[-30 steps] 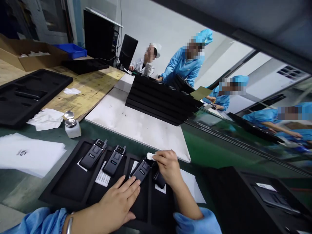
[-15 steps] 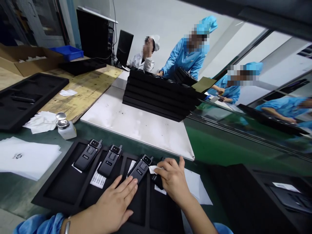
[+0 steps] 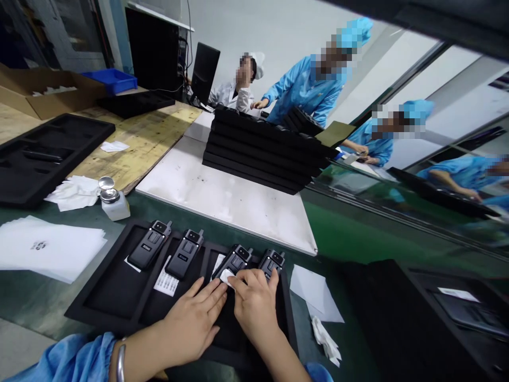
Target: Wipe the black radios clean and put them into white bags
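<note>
Two-way radios with stub antennas lie back-up in the compartments of a black foam tray point(image 3: 137, 310). My right hand point(image 3: 256, 307) pinches a small white wipe point(image 3: 226, 275) against the third radio point(image 3: 238, 257) from the left, hiding its lower part. My left hand point(image 3: 193, 321) lies flat with fingers stretched out, its fingertips at the lower end of that same radio. Partly behind my right hand is the rightmost radio point(image 3: 272, 260). Further left are the second radio point(image 3: 185, 254) and the leftmost radio point(image 3: 150, 245). A printed label sheet point(image 3: 166, 277) shows under the second one.
A white pump bottle point(image 3: 115, 207) stands behind the tray, near crumpled wipes point(image 3: 75, 192) and white sheets point(image 3: 47, 246). Stacked black trays point(image 3: 262, 151) sit on a white board point(image 3: 191, 185). Another black tray point(image 3: 397, 318) is at right. Co-workers point(image 3: 318, 85) are beyond.
My right hand has moved left with the wipe, from the rightmost radio to the third one. The rightmost radio and a crumpled wipe at right now show. My left hand stays near the third radio.
</note>
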Demonstrator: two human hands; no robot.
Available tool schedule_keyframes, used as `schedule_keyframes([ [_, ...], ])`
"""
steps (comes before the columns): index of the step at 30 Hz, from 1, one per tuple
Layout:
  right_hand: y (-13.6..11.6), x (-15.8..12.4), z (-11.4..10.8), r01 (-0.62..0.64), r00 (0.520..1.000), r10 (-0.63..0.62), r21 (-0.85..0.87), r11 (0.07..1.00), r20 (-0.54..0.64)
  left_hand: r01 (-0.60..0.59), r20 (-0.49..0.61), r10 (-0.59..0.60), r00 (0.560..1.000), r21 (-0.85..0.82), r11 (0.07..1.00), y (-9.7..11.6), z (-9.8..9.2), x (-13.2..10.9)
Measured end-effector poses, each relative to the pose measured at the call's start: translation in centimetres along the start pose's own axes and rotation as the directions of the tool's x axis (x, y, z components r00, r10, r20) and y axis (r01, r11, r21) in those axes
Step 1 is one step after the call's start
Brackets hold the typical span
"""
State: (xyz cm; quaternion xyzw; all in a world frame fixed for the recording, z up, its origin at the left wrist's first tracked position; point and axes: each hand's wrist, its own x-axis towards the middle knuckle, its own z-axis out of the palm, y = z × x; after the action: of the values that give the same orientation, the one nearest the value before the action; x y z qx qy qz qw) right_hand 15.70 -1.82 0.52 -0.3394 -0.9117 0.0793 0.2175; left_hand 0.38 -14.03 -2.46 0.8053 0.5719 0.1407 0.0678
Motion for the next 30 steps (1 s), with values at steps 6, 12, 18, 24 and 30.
schedule_keyframes([
  [6, -0.8, 0.9, 0.6, -0.012, 0.999, 0.011, -0.019, 1.000, -0.030, -0.011, -0.061, 0.012, 0.998, 0.026, 1.000, -0.1, -0.2, -0.1],
  [12, 5.5, -1.2, -2.4, -0.020, 0.996, 0.034, 0.155, 0.988, -0.088, -0.075, -0.062, 0.078, 0.995, 0.048, 0.996, 0.9, -0.7, 0.7],
  [18, 15.3, 0.3, -5.9, -0.071, 0.953, 0.115, 0.164, 0.984, -0.280, -0.083, 0.005, 0.083, 0.997, -0.055, 0.995, 2.8, 1.2, 6.1],
  [24, 16.0, 3.0, -5.2, 0.010, 0.978, 0.021, 0.146, 0.989, -0.208, -0.180, 0.069, 0.188, 0.980, -0.106, 0.978, 3.5, 2.6, 8.4],
  [30, 15.2, 5.7, -4.2, 0.134, 0.988, -0.125, 0.104, 0.985, -0.093, -0.198, 0.031, 0.200, 0.979, -0.044, 0.979, 4.4, 2.2, 9.0],
])
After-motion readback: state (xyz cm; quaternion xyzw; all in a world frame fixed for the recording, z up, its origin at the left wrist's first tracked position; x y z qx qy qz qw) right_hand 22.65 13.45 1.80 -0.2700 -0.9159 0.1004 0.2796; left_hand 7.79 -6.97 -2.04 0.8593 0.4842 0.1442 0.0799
